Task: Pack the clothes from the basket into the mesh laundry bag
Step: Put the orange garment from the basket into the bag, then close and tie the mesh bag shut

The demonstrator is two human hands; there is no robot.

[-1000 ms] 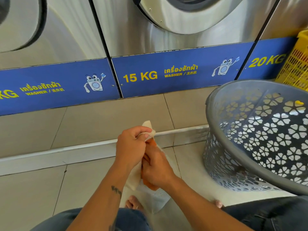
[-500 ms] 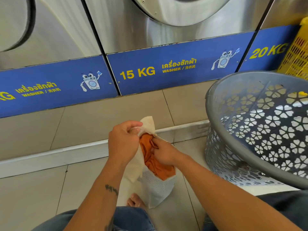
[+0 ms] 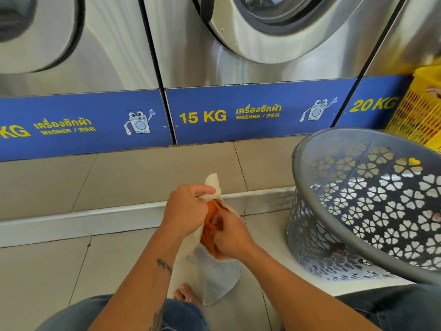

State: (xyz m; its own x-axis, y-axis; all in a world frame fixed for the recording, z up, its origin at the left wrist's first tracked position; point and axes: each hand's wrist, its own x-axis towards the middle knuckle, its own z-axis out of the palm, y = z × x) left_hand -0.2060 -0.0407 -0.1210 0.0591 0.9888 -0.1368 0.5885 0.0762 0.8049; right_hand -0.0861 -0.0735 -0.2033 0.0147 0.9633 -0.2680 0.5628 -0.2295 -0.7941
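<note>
A white mesh laundry bag (image 3: pixel 216 275) stands on the floor between my knees. My left hand (image 3: pixel 188 206) pinches the bag's upper rim and holds its mouth up. An orange garment (image 3: pixel 208 225) fills the opening. My right hand (image 3: pixel 230 231) is closed on that orange cloth, fingers inside the mouth of the bag. The grey plastic basket (image 3: pixel 317 211) with flower-shaped holes sits tilted at the right, apart from both hands; I see no clothes in the part of its inside that shows.
A row of steel washers (image 3: pixel 238 56) with blue labelled panels stands straight ahead on a raised tiled step (image 3: pixel 119 182). A yellow basket (image 3: pixel 420 115) is at the far right. My bare toes (image 3: pixel 183 292) and jeans-clad knees are at the bottom edge.
My right hand has pushed deeper into the bag with the orange garment, so less orange shows than half a second ago. The left hand keeps its hold on the rim.
</note>
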